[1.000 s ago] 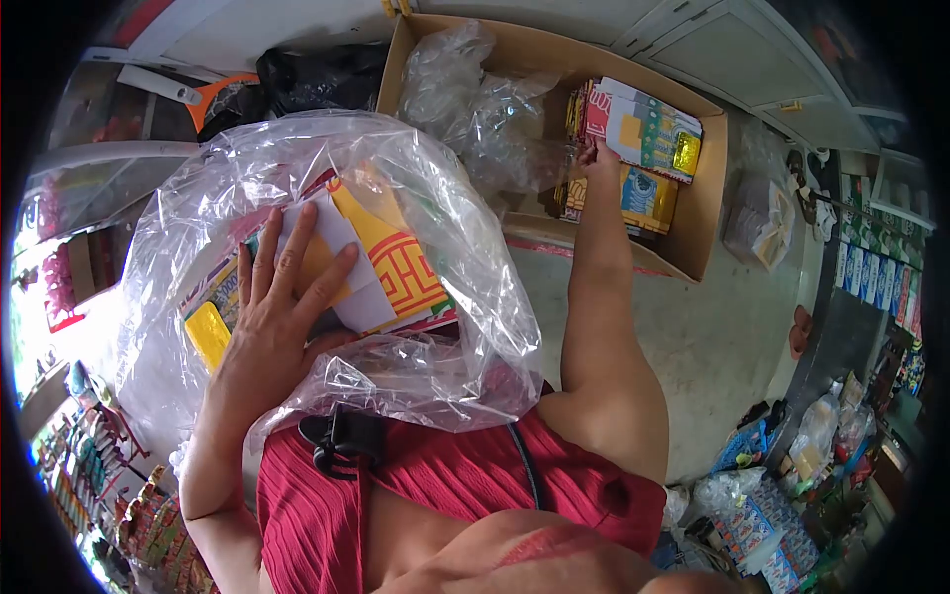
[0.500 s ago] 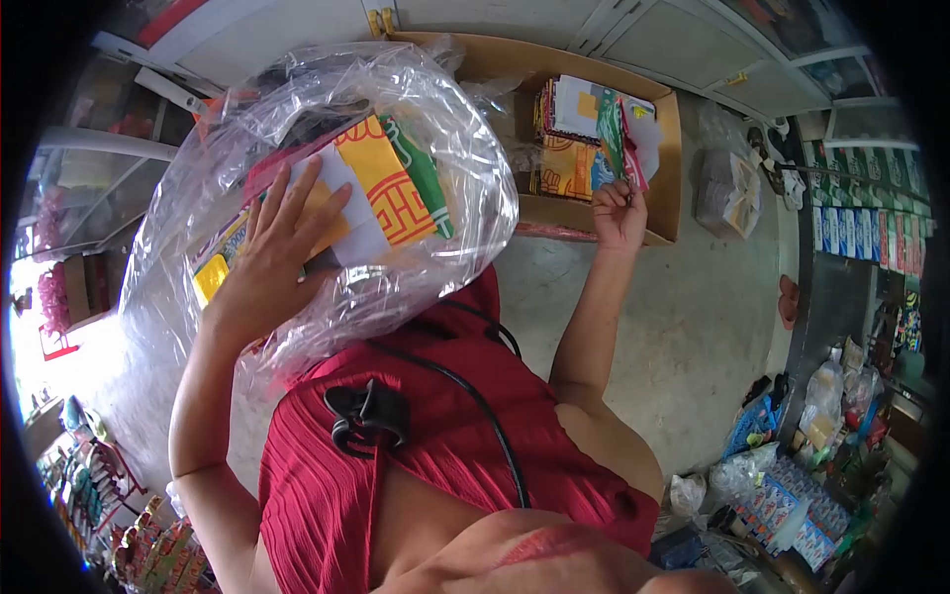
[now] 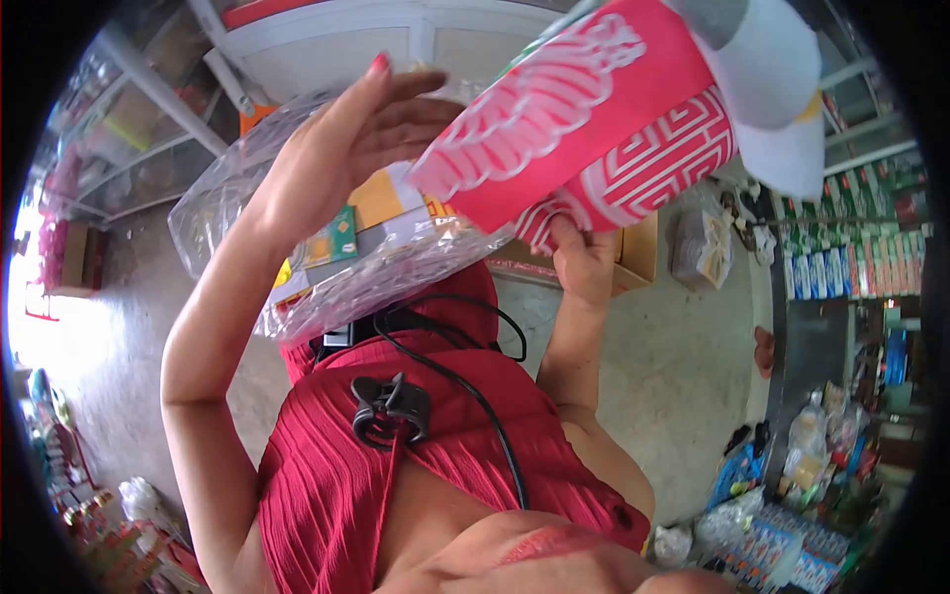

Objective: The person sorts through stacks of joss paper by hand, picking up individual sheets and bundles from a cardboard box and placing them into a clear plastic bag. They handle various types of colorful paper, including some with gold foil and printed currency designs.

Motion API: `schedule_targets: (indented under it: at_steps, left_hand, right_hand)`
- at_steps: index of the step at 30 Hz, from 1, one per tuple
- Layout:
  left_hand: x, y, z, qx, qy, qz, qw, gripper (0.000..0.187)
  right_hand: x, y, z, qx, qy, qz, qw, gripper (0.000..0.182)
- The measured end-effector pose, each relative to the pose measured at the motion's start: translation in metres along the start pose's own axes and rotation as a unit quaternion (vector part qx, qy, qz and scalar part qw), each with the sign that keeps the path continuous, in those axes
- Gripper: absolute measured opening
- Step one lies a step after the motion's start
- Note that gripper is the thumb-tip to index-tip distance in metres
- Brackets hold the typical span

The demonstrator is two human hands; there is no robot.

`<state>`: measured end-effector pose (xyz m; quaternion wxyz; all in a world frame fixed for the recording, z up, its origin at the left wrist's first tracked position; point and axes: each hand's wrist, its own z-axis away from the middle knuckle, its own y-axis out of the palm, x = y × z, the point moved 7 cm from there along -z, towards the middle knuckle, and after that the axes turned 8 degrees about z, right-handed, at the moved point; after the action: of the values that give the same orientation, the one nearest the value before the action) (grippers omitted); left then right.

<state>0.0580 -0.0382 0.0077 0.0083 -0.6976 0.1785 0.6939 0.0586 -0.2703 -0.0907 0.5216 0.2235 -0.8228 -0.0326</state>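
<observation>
My right hand (image 3: 584,259) grips a bunch of printed paper sheets (image 3: 594,124) by the lower edge. The front sheet is red with pale patterns. White, grey and green sheets fan out behind it, raised high before me. My left hand (image 3: 341,153) is lifted with fingers stretched, the fingertips close to the left end of the red sheet. Below it lies a clear plastic bag (image 3: 230,213) with more paper in it, including an orange-yellow piece (image 3: 376,201) and a green one (image 3: 334,238).
A cardboard box (image 3: 638,257) stands behind the raised paper, mostly hidden. A wrapped bundle (image 3: 705,247) sits on the floor to the right. Shelves of small boxes (image 3: 841,269) line the right side. Bagged goods (image 3: 792,540) lie at lower right, and a glass cabinet (image 3: 129,129) stands at left.
My right hand has brought the paper up from the cardboard box, and the sheets now spread wide. My left hand has risen off the papers in the bag.
</observation>
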Motion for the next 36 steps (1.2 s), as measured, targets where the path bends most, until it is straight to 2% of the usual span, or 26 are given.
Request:
schedule_targets:
  at_steps: [2,3,4,5,6,7,8,9,11,12,13,14,16,19,20,21,23,25,26,28,29,31,32,34,36]
  left_hand:
    - [-0.003,0.002,-0.011,0.016,-0.025,0.15,0.988,0.068]
    - [-0.009,0.005,-0.013,-0.005,-0.005,0.198,0.98,0.067]
    - [-0.014,0.003,-0.012,-0.026,0.016,0.245,0.969,0.067]
    - [-0.021,0.017,-0.005,0.216,0.003,0.455,0.864,0.059]
    - [0.001,-0.016,0.002,-0.123,-0.023,0.34,0.932,0.057]
    - [-0.007,-0.012,0.002,-0.097,0.052,0.305,0.946,0.057]
    - [-0.014,-0.009,0.004,-0.069,0.125,0.267,0.953,0.058]
    - [-0.02,-0.003,0.01,-0.074,0.131,0.265,0.952,0.058]
    - [-0.037,0.012,0.024,-0.079,0.149,0.152,0.974,0.062]
    - [-0.033,0.007,0.025,-0.081,0.152,0.151,0.973,0.062]
    - [-0.025,0.002,0.024,-0.07,0.162,0.091,0.98,0.065]
    - [-0.022,0.001,0.023,-0.059,0.171,0.032,0.983,0.068]
    - [-0.025,0.008,0.025,-0.069,0.187,0.047,0.979,0.065]
    - [-0.025,0.008,0.022,-0.081,0.199,0.017,0.977,0.054]
    - [-0.024,0.008,0.019,-0.066,0.187,0.036,0.979,0.044]
    - [-0.023,0.009,0.017,-0.052,0.176,0.054,0.982,0.035]
    - [-0.02,0.007,0.012,-0.056,0.174,0.09,0.979,0.031]
    - [-0.018,0.005,0.009,-0.061,0.169,0.127,0.975,0.028]
    - [-0.016,0.004,0.007,-0.064,0.151,0.144,0.976,0.027]
    - [-0.012,0.002,0.005,-0.069,0.131,0.163,0.975,0.027]
    - [-0.012,0.001,0.004,-0.07,0.131,0.157,0.976,0.027]
    - [-0.01,0.002,0.003,-0.074,0.128,0.153,0.977,0.028]
    - [-0.01,0.003,0.003,-0.077,0.131,0.141,0.978,0.027]
    - [-0.011,0.005,0.002,-0.081,0.13,0.131,0.98,0.027]
    - [-0.011,0.002,0.004,-0.092,0.133,0.141,0.977,0.029]
  right_hand:
    - [-0.002,0.017,0.004,0.103,-0.043,0.146,0.983,0.048]
    - [-0.013,0.016,0.008,0.153,0.032,0.145,0.977,0.051]
    - [0.01,0.052,0.013,0.172,0.03,0.14,0.975,0.051]
    - [0.042,0.081,0.016,-0.031,0.115,0.123,0.985,0.043]
    - [0.057,0.084,0.03,-0.235,0.196,0.103,0.946,0.036]
    - [0.051,0.067,0.051,-0.224,0.197,0.101,0.949,0.036]
    - [0.043,0.058,0.063,-0.152,0.177,0.103,0.967,0.037]
    - [0.034,0.049,0.072,-0.082,0.157,0.104,0.979,0.037]
    - [0.012,0.029,0.08,0.057,0.112,0.106,0.986,0.038]
    - [-0.002,0.019,0.08,0.123,0.088,0.106,0.983,0.038]
    - [-0.032,0.007,0.03,0.188,0.065,0.108,0.974,0.039]
    - [-0.022,0.017,0.027,0.149,0.118,0.106,0.976,0.036]
    - [-0.04,0.014,0.036,0.182,0.239,0.029,0.953,0.032]
    - [-0.045,0.007,0.04,0.212,0.242,0.099,0.942,0.028]
    - [-0.045,0.006,0.04,0.211,0.241,0.099,0.942,0.028]
    - [-0.046,0.008,0.04,0.236,0.232,0.116,0.936,0.034]
    - [-0.041,0.015,0.04,0.26,0.225,0.131,0.93,0.04]
    - [-0.028,0.025,0.042,0.285,0.232,0.129,0.921,0.055]
    - [-0.023,0.029,0.042,0.284,0.234,0.128,0.921,0.055]
    - [-0.004,0.037,0.036,0.243,0.184,0.055,0.951,0.068]
    - [-0.001,0.039,0.035,0.243,0.187,0.054,0.95,0.068]
    - [0.0,0.036,0.029,0.163,0.22,-0.027,0.961,0.059]
    - [-0.001,0.037,0.028,0.162,0.224,-0.028,0.961,0.059]
    - [0.003,0.031,0.02,0.105,0.155,0.085,0.979,0.045]
    - [0.002,0.031,0.019,0.097,0.15,0.073,0.981,0.039]
